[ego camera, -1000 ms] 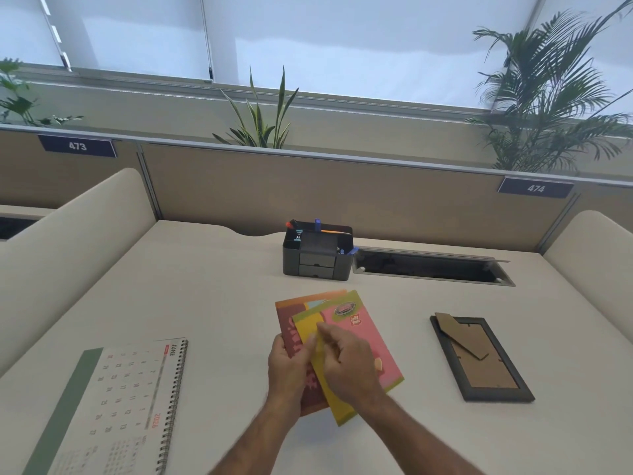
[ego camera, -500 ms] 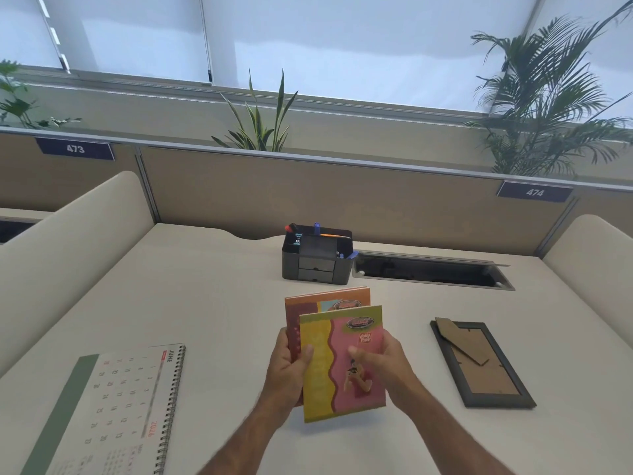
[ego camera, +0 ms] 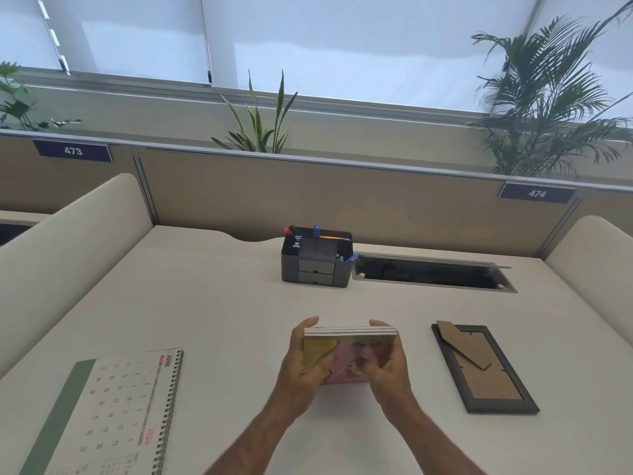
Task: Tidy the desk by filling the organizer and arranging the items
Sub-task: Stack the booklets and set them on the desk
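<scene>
Two booklets (ego camera: pixel 349 354), stacked flush, sit gripped between the curled fingers of left hand (ego camera: pixel 301 368) and right hand (ego camera: pixel 390 371) above the surface (ego camera: pixel 212 310), flanked by calendar (ego camera: pixel 113 413), picture frame (ego camera: pixel 486 368) and organizer (ego camera: pixel 317 260) beyond.

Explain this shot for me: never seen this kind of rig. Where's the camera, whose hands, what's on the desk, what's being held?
There is no robot here. A person wears one wide-angle camera on the head, looking forward and down, so the arms entering from below are their own. The left hand and right hand grip a small stack of colourful booklets from either side, squaring them up above the desk. At the back stands a dark organizer with pens in it. A spiral calendar lies at the left, and a picture frame lies face down at the right.
</scene>
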The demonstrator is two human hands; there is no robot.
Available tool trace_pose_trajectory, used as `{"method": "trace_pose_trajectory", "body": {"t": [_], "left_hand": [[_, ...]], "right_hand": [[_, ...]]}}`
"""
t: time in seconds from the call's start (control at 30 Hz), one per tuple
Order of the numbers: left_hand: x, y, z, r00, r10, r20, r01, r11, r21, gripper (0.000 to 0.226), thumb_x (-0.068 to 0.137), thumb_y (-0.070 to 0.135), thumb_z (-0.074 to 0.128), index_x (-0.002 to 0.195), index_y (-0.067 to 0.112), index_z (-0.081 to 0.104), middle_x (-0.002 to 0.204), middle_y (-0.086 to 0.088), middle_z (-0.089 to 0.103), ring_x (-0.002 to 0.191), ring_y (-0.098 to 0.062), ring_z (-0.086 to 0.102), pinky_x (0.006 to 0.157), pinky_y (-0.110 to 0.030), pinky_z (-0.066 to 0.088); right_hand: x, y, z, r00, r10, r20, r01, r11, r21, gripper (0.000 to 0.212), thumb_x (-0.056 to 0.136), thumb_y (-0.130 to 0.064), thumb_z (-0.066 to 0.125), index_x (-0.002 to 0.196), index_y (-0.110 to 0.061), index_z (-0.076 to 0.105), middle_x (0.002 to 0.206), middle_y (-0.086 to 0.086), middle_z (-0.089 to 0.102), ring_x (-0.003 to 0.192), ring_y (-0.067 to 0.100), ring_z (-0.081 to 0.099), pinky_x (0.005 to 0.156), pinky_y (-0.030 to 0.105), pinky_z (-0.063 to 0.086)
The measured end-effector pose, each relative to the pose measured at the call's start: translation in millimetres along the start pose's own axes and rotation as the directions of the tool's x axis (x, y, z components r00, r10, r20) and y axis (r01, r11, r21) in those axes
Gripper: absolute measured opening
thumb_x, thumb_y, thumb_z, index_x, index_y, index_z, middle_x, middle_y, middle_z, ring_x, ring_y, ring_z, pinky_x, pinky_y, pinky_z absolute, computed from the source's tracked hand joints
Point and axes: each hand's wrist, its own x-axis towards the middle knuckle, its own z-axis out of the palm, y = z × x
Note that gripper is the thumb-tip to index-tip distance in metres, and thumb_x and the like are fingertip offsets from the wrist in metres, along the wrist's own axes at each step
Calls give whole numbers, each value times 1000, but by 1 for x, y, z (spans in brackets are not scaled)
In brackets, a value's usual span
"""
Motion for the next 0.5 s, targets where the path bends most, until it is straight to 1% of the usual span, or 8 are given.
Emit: {"method": "trace_pose_trajectory", "body": {"t": [0.1,0.17,0.2,0.23,0.3,0.37,0.47,0.5], "left_hand": [[2,-3,5,998,29,-61,-28,999,29,63,84,24,70,136,40,38,123,1,63,108,-20,65,83,-41,58],[3,-6,7,996,23,-83,-19,999,43,58,83,22,68,131,42,41,119,1,65,104,-20,66,79,-44,60],[4,-7,7,996,14,-90,-9,999,50,55,83,20,66,127,42,43,117,1,65,102,-20,66,78,-45,60],[5,-7,8,996,9,-93,-4,999,54,51,84,18,65,125,39,44,116,0,64,102,-20,65,77,-45,60],[7,-11,7,995,-5,-97,13,997,80,42,86,13,64,119,31,45,111,-2,66,98,-18,67,73,-37,60],[7,-14,4,995,-22,-94,35,990,139,36,89,2,61,112,24,45,106,-5,67,93,-17,67,70,-27,57],[6,-22,-4,998,-40,-57,57,938,342,34,90,-1,59,104,26,43,103,4,66,90,-2,64,74,-16,50],[5,-27,-8,998,-48,-44,62,909,413,33,90,1,58,103,27,42,102,7,66,89,0,62,75,-16,49]], "right_hand": [[2,9,-2,1000,-2,-22,1,998,-57,58,80,25,61,122,-12,50,107,10,67,89,10,71,57,35,60],[3,13,-4,999,-12,-49,6,993,-117,56,76,16,68,119,-17,54,106,6,70,98,17,70,64,40,62],[4,16,-5,998,-14,-55,6,989,-151,55,76,14,69,118,-19,55,107,5,70,101,19,69,67,39,62],[4,20,-6,998,-16,-56,5,983,-181,55,78,15,69,118,-20,54,108,4,70,101,18,68,69,34,61],[6,27,-9,998,0,-58,-14,967,-253,55,81,16,67,119,-22,53,109,2,70,99,12,68,72,24,58],[6,34,-11,998,30,-48,-43,950,-309,56,83,10,69,119,-28,50,111,-5,69,99,6,67,78,20,55],[7,41,-16,997,71,-18,-73,917,-393,44,87,-6,73,114,-32,49,107,-16,70,95,0,68,85,25,54],[8,45,-18,997,78,-7,-73,895,-440,42,88,-9,72,112,-34,48,106,-18,69,93,-3,67,86,27,53]]}}
